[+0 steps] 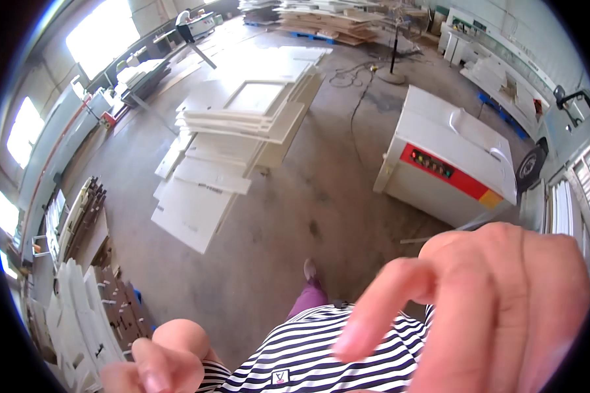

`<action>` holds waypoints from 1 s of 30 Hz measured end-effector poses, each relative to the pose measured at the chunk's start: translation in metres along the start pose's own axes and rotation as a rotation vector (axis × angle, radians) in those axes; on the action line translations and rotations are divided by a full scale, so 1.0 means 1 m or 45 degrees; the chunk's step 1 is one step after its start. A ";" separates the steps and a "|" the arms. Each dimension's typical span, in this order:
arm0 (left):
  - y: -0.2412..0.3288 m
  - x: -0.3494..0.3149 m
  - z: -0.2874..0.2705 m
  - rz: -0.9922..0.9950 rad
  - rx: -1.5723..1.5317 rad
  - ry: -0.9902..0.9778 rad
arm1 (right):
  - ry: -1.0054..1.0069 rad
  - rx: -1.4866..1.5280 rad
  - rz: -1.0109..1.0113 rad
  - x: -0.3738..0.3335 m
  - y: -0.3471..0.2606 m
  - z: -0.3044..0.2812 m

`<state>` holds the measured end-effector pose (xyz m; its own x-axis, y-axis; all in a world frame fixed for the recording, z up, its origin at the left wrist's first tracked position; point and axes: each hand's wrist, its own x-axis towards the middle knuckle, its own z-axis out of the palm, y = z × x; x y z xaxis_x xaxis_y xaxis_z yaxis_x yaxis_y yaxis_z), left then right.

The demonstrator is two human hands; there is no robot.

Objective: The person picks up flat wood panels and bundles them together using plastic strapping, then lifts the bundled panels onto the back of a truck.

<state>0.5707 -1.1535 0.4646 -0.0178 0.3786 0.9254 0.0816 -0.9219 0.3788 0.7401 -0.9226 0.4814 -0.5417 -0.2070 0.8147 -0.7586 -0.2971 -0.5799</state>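
Right hand (505,295), fingers bent, apart and visibly holding nothing, hangs before the machine (432,196); left hand (167,361), finger closure indeterminable, is nearest the boards (78,311); the panels (236,149) beyond, stacked askew with jutting edges, could slide if knocked in passing.

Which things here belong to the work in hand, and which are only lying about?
Probably work, by nearness:
right hand, nothing visibly held: white strapping machine
left hand, likewise: white shaped panels

Probably lying about:
central white panel stack
far board stack
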 end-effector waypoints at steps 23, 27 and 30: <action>-0.631 -0.184 -0.485 -1.400 -0.047 1.943 | 1.144 -0.260 1.159 -0.158 0.319 -0.657; -0.675 -0.265 -0.562 -1.502 0.206 2.124 | 1.265 0.082 1.709 -0.224 0.391 -0.666; -0.718 -0.282 -0.635 -1.437 0.350 2.070 | 1.138 0.098 2.023 -0.236 0.420 -0.670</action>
<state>-0.1162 -0.6502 -0.0593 -0.8694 0.1111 -0.4815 -0.4927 -0.2699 0.8273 0.3072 -0.3737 0.0430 -0.6794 0.1924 -0.7081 0.6134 -0.3808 -0.6920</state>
